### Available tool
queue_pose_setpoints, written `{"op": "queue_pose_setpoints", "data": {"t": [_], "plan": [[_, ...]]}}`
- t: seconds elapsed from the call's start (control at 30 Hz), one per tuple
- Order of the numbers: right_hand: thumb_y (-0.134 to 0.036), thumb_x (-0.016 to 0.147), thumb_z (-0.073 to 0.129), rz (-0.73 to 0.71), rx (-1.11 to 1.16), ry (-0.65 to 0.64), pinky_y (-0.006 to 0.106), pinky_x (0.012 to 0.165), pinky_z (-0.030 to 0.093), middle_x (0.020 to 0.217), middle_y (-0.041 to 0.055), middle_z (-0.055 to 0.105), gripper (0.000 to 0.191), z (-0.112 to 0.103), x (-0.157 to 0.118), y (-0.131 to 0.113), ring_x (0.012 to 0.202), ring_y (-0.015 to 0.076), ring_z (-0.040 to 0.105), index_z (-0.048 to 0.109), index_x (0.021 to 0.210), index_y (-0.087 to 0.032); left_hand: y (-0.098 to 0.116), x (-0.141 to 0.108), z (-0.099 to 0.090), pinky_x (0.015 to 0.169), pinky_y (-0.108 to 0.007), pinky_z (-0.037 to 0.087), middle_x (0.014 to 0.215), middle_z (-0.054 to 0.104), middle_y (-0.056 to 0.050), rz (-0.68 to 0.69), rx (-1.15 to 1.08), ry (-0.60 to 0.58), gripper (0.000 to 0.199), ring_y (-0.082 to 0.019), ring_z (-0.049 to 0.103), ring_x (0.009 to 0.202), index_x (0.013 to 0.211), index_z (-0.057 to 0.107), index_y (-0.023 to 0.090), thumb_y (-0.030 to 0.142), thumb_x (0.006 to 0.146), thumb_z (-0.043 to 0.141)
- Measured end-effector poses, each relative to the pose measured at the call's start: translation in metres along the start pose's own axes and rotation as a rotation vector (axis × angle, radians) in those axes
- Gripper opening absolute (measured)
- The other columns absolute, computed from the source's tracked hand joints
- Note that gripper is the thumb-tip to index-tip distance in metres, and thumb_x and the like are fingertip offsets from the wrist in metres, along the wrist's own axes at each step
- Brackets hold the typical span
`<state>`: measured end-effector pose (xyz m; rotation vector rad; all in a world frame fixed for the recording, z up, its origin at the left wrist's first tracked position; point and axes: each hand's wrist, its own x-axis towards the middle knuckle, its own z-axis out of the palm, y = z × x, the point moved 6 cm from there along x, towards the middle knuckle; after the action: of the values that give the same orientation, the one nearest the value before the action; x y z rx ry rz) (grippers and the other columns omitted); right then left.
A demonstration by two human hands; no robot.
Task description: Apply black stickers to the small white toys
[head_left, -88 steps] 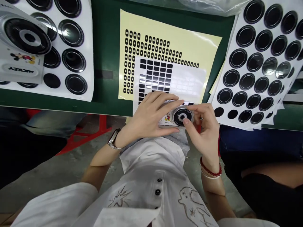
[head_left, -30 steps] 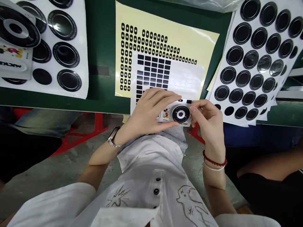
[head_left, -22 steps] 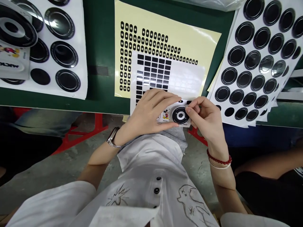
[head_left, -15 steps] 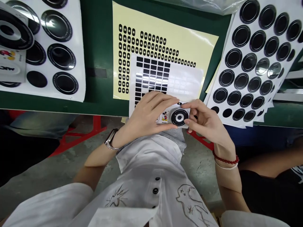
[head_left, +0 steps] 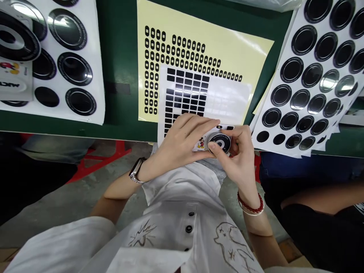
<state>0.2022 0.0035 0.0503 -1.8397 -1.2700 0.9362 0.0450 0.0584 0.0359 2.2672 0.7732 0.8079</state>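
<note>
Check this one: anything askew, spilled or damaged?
Only minor: the round-sticker sheets at the right lie fanned, with corners out of line, and the yellow sheet has a gap in its top row of black stickers. No spill or damage shows, though the left hand and right hand cover part of the camera.

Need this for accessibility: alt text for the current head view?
A person's left grip holds a small white camera with a cartoon mouse; the right grip's thumb and index finger are at its round black lens. Beyond, sheets of black stickers lie on a green table.
</note>
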Motion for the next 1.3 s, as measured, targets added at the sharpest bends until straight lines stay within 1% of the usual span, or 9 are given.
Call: {"op": "queue_pose_setpoints", "data": {"t": [0.2, 0.3, 0.5, 0.63, 0.73, 0.83, 0.97, 1.13, 1.3], "plan": [[-0.031, 0.095, 0.078, -0.016, 0.079, 0.108, 0.032, 0.064, 0.044, 0.092, 0.0024, 0.054, 0.011, 0.001, 0.002, -0.003, 0.082, 0.0174, 0.057, 0.068, 0.094, -0.024, -0.001, 0.000, 0.000, 0.098, -0.044, 0.054, 0.130, 0.071, -0.012, 0.033, -0.008, 0.039, 0.076, -0.028, 0.064, 0.111, 0.157, 0.045, 0.024, 0.062, 0.097, 0.073], [-0.029, 0.097, 0.073, 0.015, 0.107, 0.102, 0.031, 0.062, 0.043, 0.089, 0.0020, 0.056, 0.008, -0.002, 0.004, 0.002, 0.075, 0.0158, 0.052, 0.071, 0.091, -0.024, -0.001, 0.001, -0.001, 0.099, -0.043, 0.053, 0.128, 0.072, -0.012, 0.026, -0.028, 0.045, 0.076, -0.027, 0.064, 0.110, 0.153, 0.049, 0.021, 0.063, 0.095, 0.074], [-0.032, 0.102, 0.063, 0.079, 0.244, -0.182, 0.031, 0.063, 0.046, 0.096, 0.0022, 0.051, 0.019, -0.012, 0.007, 0.021, 0.075, 0.0149, 0.052, 0.078, 0.113, -0.028, -0.002, 0.001, -0.002, 0.098, -0.044, 0.052, 0.131, 0.072, -0.013, -0.012, -0.044, 0.019, 0.079, -0.029, 0.065, 0.113, 0.152, 0.052, 0.020, 0.066, 0.092, 0.076], [-0.028, 0.100, 0.069, 0.030, 0.254, -0.380, 0.032, 0.069, 0.051, 0.099, 0.0017, 0.047, 0.031, -0.019, 0.009, 0.025, 0.080, 0.0153, 0.052, 0.074, 0.130, -0.033, -0.003, 0.000, -0.001, 0.096, -0.044, 0.053, 0.131, 0.072, -0.012, -0.026, -0.028, -0.003, 0.077, -0.029, 0.065, 0.112, 0.152, 0.052, 0.022, 0.066, 0.093, 0.075], [-0.025, 0.097, 0.073, 0.009, 0.234, -0.454, 0.032, 0.071, 0.054, 0.099, 0.0007, 0.045, 0.039, -0.020, 0.008, 0.022, 0.078, 0.0145, 0.052, 0.069, 0.135, -0.034, -0.003, -0.001, -0.001, 0.095, -0.045, 0.053, 0.132, 0.072, -0.012, -0.037, -0.022, -0.010, 0.080, -0.029, 0.065, 0.111, 0.153, 0.051, 0.023, 0.069, 0.092, 0.074], [-0.028, 0.094, 0.078, 0.011, 0.171, -0.411, 0.029, 0.063, 0.050, 0.101, 0.0005, 0.046, 0.038, -0.018, 0.007, 0.015, 0.074, 0.0131, 0.049, 0.068, 0.131, -0.032, -0.002, 0.000, -0.001, 0.094, -0.044, 0.053, 0.130, 0.072, -0.012, -0.041, -0.001, -0.004, 0.073, -0.028, 0.064, 0.110, 0.150, 0.052, 0.022, 0.068, 0.096, 0.070], [-0.027, 0.086, 0.082, 0.009, 0.045, -0.231, 0.028, 0.055, 0.042, 0.103, 0.0011, 0.050, 0.035, -0.010, 0.005, 0.006, 0.071, 0.0126, 0.046, 0.067, 0.118, -0.027, 0.001, 0.002, -0.002, 0.092, -0.041, 0.052, 0.126, 0.073, -0.011, -0.036, 0.001, 0.034, 0.064, -0.026, 0.064, 0.107, 0.149, 0.054, 0.021, 0.061, 0.101, 0.068], [-0.037, 0.087, 0.080, -0.002, -0.044, 0.038, 0.034, 0.068, 0.048, 0.095, 0.0015, 0.055, 0.022, 0.001, 0.002, -0.001, 0.081, 0.0181, 0.055, 0.066, 0.099, -0.025, -0.001, -0.001, 0.000, 0.091, -0.042, 0.052, 0.124, 0.072, -0.010, -0.052, 0.040, 0.038, 0.060, -0.026, 0.064, 0.105, 0.150, 0.052, 0.024, 0.057, 0.102, 0.069], [-0.038, 0.098, 0.070, -0.002, 0.016, 0.104, 0.034, 0.069, 0.047, 0.090, 0.0017, 0.058, 0.014, 0.003, 0.005, 0.004, 0.078, 0.0177, 0.054, 0.068, 0.093, -0.025, -0.003, -0.002, 0.001, 0.093, -0.043, 0.052, 0.124, 0.072, -0.011, -0.057, 0.043, 0.013, 0.072, -0.028, 0.064, 0.107, 0.150, 0.053, 0.024, 0.069, 0.096, 0.070]]}}
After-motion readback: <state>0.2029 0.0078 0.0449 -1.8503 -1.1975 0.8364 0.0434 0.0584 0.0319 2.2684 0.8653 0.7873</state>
